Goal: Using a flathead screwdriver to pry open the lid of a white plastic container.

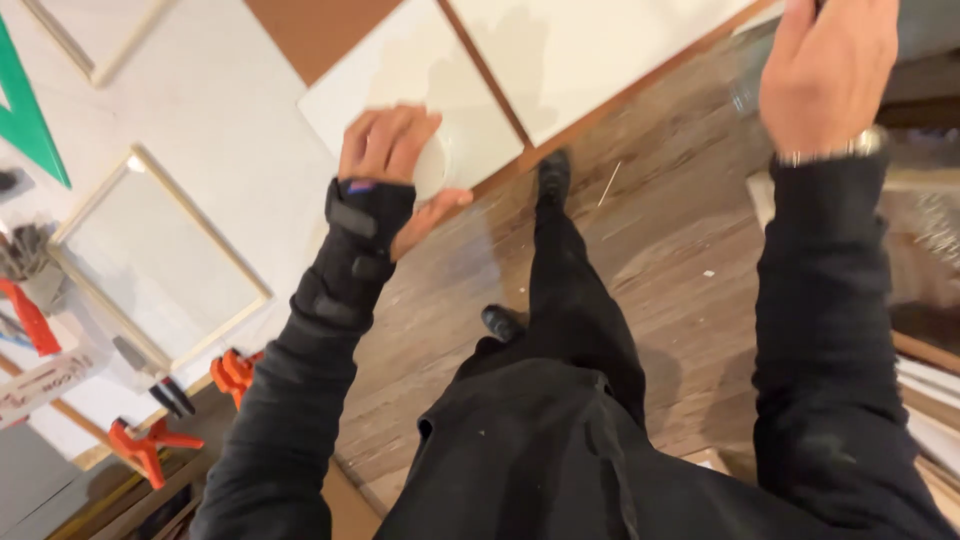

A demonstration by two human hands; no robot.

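Note:
My left hand (390,150), in a black wrist brace (355,250), is curled around a white round object (432,168) at the edge of the white worktable (230,110). The object is blurred and I cannot tell its kind. My right hand (825,75) is raised at the upper right, its back towards me and a metal watch (830,150) on the wrist. Its fingertips run off the top of the frame, so what they hold, if anything, is hidden. Both arms wear black sleeves. My black trousers and shoes (552,172) stand on the wooden floor (660,230).
A wood-framed panel (160,255) lies on the table at left. Near it are a green triangle ruler (25,120), orange clamps (232,372) and a pot of tools (25,255). White boards with wooden edges (580,50) lie ahead. Stacked boards (925,370) sit at right.

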